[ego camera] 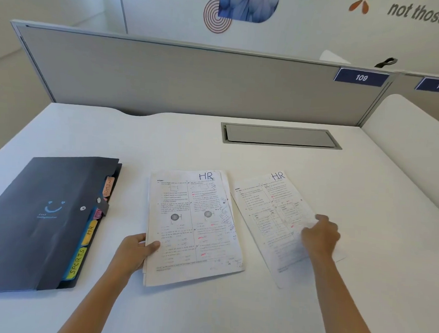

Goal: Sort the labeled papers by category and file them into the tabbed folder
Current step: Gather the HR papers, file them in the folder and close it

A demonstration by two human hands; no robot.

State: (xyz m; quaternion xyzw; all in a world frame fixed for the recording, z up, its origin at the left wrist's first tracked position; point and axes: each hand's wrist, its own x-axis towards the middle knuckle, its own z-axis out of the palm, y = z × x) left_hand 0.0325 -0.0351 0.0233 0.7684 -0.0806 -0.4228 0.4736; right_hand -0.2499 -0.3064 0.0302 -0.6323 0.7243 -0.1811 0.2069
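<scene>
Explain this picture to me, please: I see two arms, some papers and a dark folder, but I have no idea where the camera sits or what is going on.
There is no machine here. A person wears a wide-angle camera on the head, so you look forward and down along their own bare arms at a white desk. On the left lies a closed dark navy tabbed folder; its coloured tabs stick out of the edge, and ADMIN, HR and SPORTS can be read. In the middle is a stack of white printed papers with HR handwritten on the top sheet. The left hand grips the stack's lower left edge, thumb on top. To the right lies a single printed sheet, also marked HR, tilted; the fingers of the right hand rest on it.
</scene>
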